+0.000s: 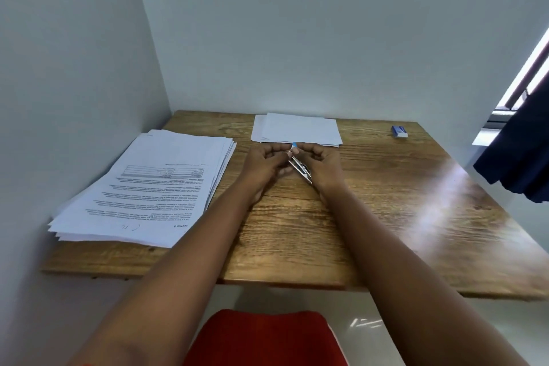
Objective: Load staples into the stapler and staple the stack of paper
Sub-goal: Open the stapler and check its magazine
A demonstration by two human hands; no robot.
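Both hands meet at table [297, 232] centre, w/ the stapler [299, 168] between them. It's small, metal, blue-tipped, lying slanted w/ tip toward 11 o'clock. Right hand [322, 166] has fingers curled round its body; left hand [263, 165] has fingers bent in at the blue tip, prob pinching or prying it. Can't tell if the staple channel is open; too small to see.

Blank paper stack [297, 128] sits at 12 o'clock, just beyond the hands, sheets slightly fanned. Bigger printed stack [154, 184] at 9 o'clock, edges uneven. Small blue-white box [399, 131] at 2 o'clock, well apart from hands; likely the staples, looks closed, contents not visible.

Risks, as I judge them:
- Loading prob not done yet. Staple box is far off, so 1 hand must let go to fetch it, and stapler could slip or snap closed.
- Spring pusher may pinch a fingertip if tip is forced.
- Fragile staple strip could break or go in upside down and jam.
- Stack is misaligned; stapling w/o squaring it would miss sheets.
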